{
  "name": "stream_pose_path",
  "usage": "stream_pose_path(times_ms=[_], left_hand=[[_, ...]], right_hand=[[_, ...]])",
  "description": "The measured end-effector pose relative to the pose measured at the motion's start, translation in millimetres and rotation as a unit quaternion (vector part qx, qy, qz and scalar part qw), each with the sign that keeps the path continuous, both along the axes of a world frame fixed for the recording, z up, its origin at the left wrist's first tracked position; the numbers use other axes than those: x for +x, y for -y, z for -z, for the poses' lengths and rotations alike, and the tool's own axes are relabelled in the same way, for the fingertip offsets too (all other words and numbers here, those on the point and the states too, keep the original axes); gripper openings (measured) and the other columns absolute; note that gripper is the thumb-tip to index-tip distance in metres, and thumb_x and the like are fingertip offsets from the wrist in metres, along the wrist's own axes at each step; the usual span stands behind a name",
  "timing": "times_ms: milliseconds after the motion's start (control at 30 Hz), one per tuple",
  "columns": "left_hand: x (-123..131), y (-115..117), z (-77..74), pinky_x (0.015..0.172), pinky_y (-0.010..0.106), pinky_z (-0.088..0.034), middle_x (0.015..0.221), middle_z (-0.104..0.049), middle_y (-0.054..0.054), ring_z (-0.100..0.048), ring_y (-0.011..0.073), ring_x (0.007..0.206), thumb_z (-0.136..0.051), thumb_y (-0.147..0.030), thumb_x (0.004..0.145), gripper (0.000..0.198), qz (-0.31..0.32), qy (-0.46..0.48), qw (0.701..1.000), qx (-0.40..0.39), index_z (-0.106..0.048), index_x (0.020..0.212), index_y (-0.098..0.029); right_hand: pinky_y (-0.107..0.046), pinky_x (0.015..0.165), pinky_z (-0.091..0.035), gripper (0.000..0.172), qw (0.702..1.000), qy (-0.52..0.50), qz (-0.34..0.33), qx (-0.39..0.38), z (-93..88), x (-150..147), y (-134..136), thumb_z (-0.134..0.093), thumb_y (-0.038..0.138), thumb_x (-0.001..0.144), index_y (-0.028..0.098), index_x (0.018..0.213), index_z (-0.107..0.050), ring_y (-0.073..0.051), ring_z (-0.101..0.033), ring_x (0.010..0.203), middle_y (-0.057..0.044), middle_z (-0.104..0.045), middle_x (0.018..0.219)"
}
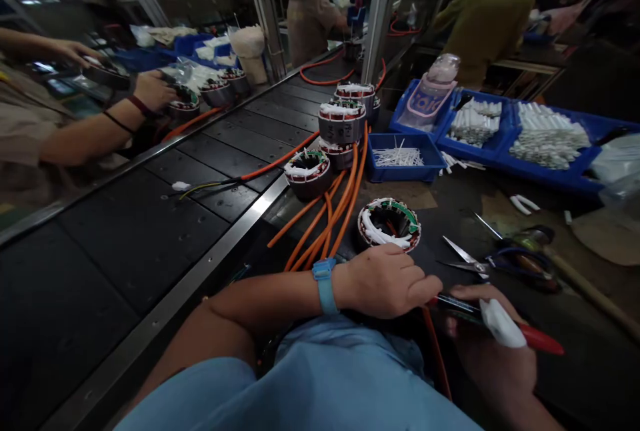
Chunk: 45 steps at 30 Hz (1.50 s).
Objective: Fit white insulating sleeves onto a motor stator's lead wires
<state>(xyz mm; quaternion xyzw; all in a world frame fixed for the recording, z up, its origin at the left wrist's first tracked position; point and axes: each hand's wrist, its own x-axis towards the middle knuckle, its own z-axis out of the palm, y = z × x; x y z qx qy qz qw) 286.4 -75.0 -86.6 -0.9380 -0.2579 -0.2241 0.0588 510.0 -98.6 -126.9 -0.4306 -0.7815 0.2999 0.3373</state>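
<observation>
My left hand (387, 281), with a blue watch strap on the wrist, is closed low in the view, its fingertips pinched at the black front end of a red-handled tool (500, 324). My right hand (493, 344) is closed round that tool, with a white sleeve piece (500, 323) across its fingers. Just beyond my left hand a wound stator (389, 223) with white lacing lies flat on the bench, orange leads (330, 217) running from it.
Several more stators (342, 120) stand stacked by the conveyor belt (150, 217). Blue bins (405, 157) hold white sleeves and tubes. Scissors (467, 259) lie to the right of the stator. Another person's arms (100, 131) work across the belt at the left.
</observation>
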Motion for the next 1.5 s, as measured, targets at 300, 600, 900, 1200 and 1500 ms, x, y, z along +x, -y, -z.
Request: stream_pose_path(times_ms=[300, 600, 900, 1200, 1500], left_hand=[[-24.3, -9.4, 8.6, 0.095, 0.038, -0.038, 0.119, -0.058, 0.012, -0.051, 0.0212, 0.109, -0.041, -0.046, 0.091, 0.047, -0.132, 0.108, 0.982, -0.079, -0.049, 0.124, -0.014], [-89.2, -25.9, 15.8, 0.091, 0.035, -0.045, 0.105, -0.065, 0.009, -0.056, 0.0169, 0.103, -0.044, -0.021, 0.089, 0.027, -0.224, 0.238, 0.945, -0.009, -0.059, 0.111, -0.017], [-210.3, -122.5, 4.0, 0.099, 0.030, -0.041, 0.121, -0.060, 0.009, -0.054, 0.0170, 0.111, -0.037, -0.006, 0.084, 0.040, -0.401, 0.131, 0.900, -0.110, -0.059, 0.117, -0.012], [-217.5, -147.0, -0.5, 0.098, 0.026, -0.040, 0.123, -0.057, 0.007, -0.053, 0.0176, 0.113, -0.039, -0.005, 0.080, 0.051, -0.345, -0.035, 0.923, -0.167, -0.053, 0.127, -0.019], [-210.1, -168.9, -1.1, 0.085, 0.028, -0.044, 0.106, -0.061, 0.009, -0.056, 0.0222, 0.101, -0.048, -0.006, 0.067, 0.046, -0.353, -0.075, 0.916, -0.174, -0.063, 0.109, -0.018]], right_hand=[[-0.048, 0.092, -0.043, 0.046, 0.950, 0.226, 0.189, 0.105, -6.4, 45.9, -88.5, -0.047, 0.028, 0.080, 0.034, 0.126, -0.045, -0.036, -0.053, 0.111, -0.011, -0.056, 0.117], [-0.046, 0.096, -0.043, 0.056, 0.937, 0.254, 0.179, 0.159, 58.3, 38.9, -97.0, -0.042, 0.035, 0.077, 0.016, 0.129, -0.044, -0.031, -0.050, 0.115, -0.014, -0.051, 0.124], [-0.045, 0.088, -0.049, 0.046, 0.920, 0.322, 0.158, 0.160, 59.3, 35.5, -93.6, -0.037, 0.035, 0.078, 0.017, 0.118, -0.051, -0.031, -0.058, 0.102, -0.013, -0.058, 0.116], [-0.043, 0.081, -0.050, 0.043, 0.903, 0.379, 0.135, 0.152, 66.2, 40.3, -98.5, -0.035, 0.034, 0.077, 0.017, 0.112, -0.054, -0.029, -0.062, 0.095, -0.011, -0.063, 0.110], [-0.042, 0.083, -0.048, 0.043, 0.902, 0.381, 0.115, 0.164, 68.7, 42.1, -100.2, -0.034, 0.032, 0.079, 0.016, 0.112, -0.055, -0.028, -0.062, 0.094, -0.011, -0.064, 0.109]])
